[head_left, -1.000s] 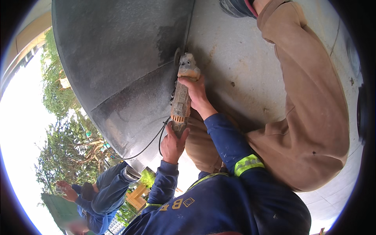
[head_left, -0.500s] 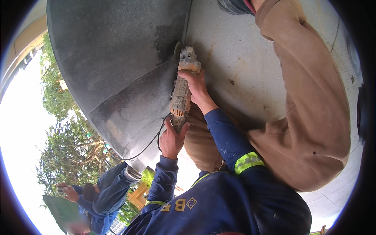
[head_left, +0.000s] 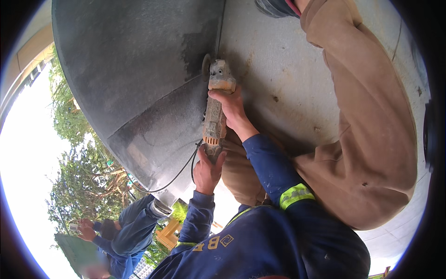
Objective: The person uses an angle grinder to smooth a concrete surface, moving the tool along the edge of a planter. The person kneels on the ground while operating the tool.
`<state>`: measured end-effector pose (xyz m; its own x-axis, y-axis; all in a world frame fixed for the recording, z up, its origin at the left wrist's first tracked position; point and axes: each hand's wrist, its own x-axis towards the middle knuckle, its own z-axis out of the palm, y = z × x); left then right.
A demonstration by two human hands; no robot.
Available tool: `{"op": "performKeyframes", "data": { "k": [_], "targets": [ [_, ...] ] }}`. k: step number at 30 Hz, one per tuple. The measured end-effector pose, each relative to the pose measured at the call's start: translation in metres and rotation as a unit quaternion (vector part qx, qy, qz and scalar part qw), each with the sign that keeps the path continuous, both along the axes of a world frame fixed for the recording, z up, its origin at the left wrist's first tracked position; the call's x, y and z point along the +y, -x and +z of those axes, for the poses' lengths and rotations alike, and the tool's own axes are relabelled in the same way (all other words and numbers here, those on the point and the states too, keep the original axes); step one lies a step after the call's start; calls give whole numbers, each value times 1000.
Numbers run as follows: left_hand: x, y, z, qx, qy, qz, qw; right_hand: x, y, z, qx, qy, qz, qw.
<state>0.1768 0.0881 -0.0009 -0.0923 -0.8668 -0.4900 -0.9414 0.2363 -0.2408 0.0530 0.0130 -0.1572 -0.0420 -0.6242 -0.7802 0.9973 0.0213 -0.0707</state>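
A dusty, worn angle grinder (head_left: 215,116) lies lengthwise between my hands, its head pointing up the picture. My right hand (head_left: 233,110) is closed round the front of its body, just behind the gear head, thumb across the top. Lower down, my left hand (head_left: 207,173) grips the rear end, where the black cord (head_left: 179,176) comes out. The grinder's round disc (head_left: 206,67) is edge-on beside a dark grey stone-like surface (head_left: 130,60), close to where a darker patch ends; whether it touches cannot be made out.
Right of the grinder stretches a lighter grey slab (head_left: 278,79) with brown stains. My bent leg in brown trousers (head_left: 371,125) rests over it. Beyond the curved edge at lower left, another person (head_left: 125,237) in blue sits holding a small object, near trees (head_left: 79,186).
The grinder's head and disc have shifted slightly left and toward me, with both hands moving along. My grip looks the same.
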Motion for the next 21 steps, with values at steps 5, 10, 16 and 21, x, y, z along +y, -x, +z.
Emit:
{"op": "performKeyframes", "data": {
  "k": [5, 10, 16, 21],
  "targets": [
    [-13, 13, 6, -9, -20, 13, 1000, -3, -1, -13, -21, 18, -9, 1000],
    [-9, 14, 0, -13, -7, -6, 1000, -3, 1, -17, -6, 28, 6, 1000],
    [-12, 12, 3, -11, -7, -4, 1000, -6, 7, -3, -4, -10, 14, 1000],
    [-4, 3, 1, -2, -2, -6, 1000, -1, 2, -4, -1, -4, 3, 1000]
  ]
}}
